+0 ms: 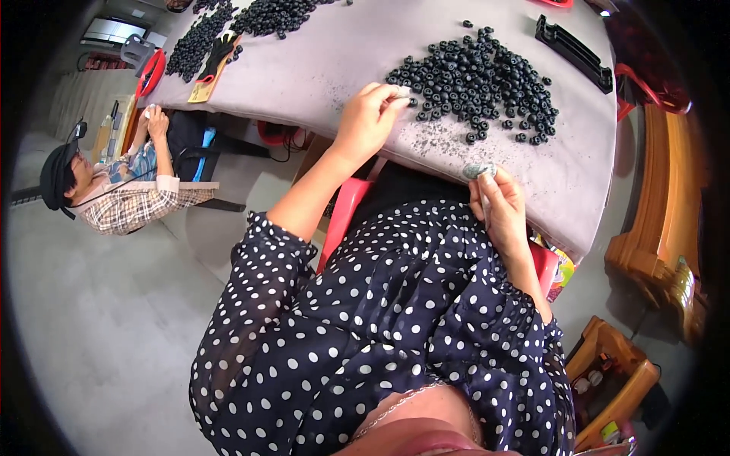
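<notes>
My left hand (369, 121) hovers by the table's near edge with its fingers curled together. White wrapping shows at its fingertips, and a small black ring-shaped part (413, 102) is just beside them. Whether the fingers hold anything is hard to make out. My right hand (502, 205) is closed, thumb and fingers pinching a small grey-green oval piece (478, 171) near the front edge. Pale wrapping covers its thumb. Beyond both hands, a large heap of small round black parts (479, 80) with holes lies on the grey-covered table (327, 53).
Dark crumbs (437, 140) are scattered before the heap. A long black tray (574, 53) lies at the far right. More black parts (277, 15) and a black glove (219, 57) are at the far left. Another person (129, 178) sits left. Wooden furniture (661, 205) stands right.
</notes>
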A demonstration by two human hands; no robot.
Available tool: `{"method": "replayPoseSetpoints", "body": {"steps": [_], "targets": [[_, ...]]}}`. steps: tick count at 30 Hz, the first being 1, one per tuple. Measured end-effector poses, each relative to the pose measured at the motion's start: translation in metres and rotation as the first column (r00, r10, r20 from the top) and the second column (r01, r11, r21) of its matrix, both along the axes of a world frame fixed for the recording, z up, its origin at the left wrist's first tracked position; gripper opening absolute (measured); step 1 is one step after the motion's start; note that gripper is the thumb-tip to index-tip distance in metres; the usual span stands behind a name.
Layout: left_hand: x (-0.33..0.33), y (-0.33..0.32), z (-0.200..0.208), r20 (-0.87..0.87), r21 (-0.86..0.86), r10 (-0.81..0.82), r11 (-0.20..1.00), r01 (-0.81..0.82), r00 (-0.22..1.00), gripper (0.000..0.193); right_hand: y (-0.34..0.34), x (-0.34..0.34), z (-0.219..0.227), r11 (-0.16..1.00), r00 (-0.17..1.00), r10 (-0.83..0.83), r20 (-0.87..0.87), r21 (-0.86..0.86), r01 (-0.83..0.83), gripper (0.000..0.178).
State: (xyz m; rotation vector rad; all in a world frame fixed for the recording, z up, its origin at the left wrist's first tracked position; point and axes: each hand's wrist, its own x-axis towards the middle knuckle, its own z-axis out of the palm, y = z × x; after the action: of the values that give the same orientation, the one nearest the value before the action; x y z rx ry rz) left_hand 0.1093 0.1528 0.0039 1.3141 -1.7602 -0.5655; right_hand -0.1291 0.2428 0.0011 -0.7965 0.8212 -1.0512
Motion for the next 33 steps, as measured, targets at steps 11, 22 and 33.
{"method": "replayPoseSetpoints", "body": {"steps": [11,22,33], "targets": [[-0.013,-0.007,-0.011,0.17,-0.031,-0.011,0.999,0.017,0.985,0.019,-0.001,-0.002,0.004,1.0,0.996,-0.006,-0.089,-0.023,0.004,0.016],[-0.042,0.061,0.012,-0.839,0.509,0.456,0.467,0.723,0.296,0.012,0.003,-0.001,0.022,0.996,0.997,0.077,-0.024,-0.047,-0.078,0.029],[-0.056,0.071,0.018,-0.851,0.443,0.468,0.393,0.806,0.239,0.02,0.004,0.001,0.021,0.992,0.991,0.127,-0.032,-0.017,-0.127,0.034]]}}
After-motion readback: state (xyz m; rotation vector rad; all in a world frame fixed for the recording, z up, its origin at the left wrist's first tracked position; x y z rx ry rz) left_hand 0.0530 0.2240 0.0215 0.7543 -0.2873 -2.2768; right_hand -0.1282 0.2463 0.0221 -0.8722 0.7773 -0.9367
